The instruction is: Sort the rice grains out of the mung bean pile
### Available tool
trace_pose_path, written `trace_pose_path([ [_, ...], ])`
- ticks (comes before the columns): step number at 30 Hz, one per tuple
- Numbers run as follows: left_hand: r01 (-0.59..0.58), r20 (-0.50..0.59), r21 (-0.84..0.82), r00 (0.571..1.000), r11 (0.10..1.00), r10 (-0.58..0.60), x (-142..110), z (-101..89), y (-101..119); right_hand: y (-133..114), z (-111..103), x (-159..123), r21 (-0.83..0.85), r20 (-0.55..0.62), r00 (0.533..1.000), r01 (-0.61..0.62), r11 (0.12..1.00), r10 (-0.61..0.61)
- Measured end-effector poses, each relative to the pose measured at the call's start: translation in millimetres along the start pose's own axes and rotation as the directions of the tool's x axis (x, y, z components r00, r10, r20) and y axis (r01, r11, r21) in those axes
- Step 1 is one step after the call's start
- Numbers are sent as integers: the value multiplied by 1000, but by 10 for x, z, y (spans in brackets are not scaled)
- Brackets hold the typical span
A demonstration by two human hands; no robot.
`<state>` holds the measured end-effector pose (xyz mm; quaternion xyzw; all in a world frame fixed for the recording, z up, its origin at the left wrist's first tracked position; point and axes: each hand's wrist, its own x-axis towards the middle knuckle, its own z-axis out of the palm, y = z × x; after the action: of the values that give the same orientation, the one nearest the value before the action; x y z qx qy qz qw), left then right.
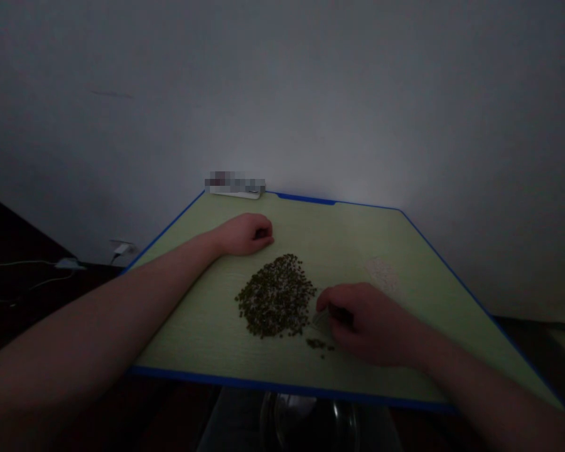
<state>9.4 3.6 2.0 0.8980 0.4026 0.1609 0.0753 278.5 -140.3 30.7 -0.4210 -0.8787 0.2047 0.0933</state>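
A pile of small dark green-brown beans, mixed with pale grains, lies on a pale green table with blue edging. My right hand is at the pile's right edge, fingers closed in a pinch on a thin, pale, flat piece whose kind I cannot make out. A few loose beans lie just below its fingertips. Beyond this hand is a thin spread of whitish grains. My left hand rests on the table above and left of the pile, fingers curled closed, nothing visible in them.
At the back left corner stands a white item, partly blurred out. Behind the table rises a grey wall. A shiny round metal vessel sits below the front edge. Cables and a plug are on the left.
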Motion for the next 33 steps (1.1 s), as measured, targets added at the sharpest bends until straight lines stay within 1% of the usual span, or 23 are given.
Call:
trace_pose_path([
  [4,4,11,11,1000,1000,-4,3,-10,18,-12,9,8,0,-4,999,35,999,-35],
  [10,9,4,15,1000,1000,-10,-6,-18,26,2,-25,22,-39,-8,1000,-27,999,27],
  [14,-2,-2,19,1000,1000,2,-8,-10,19,9,-32,26,-37,-19,999,-42,998,41],
  [21,-6,-5,8,1000,1000,7,0,-6,15,44,-20,33,2,-20,1000,-1,1000,1],
  [27,-6,-2,10,1000,1000,6,3,-15,20,29,-13,24,37,12,997,77,996,-78],
  [33,-3,5,17,1000,1000,3,0,-16,16,-12,7,43,34,7,997,70,997,-70],
])
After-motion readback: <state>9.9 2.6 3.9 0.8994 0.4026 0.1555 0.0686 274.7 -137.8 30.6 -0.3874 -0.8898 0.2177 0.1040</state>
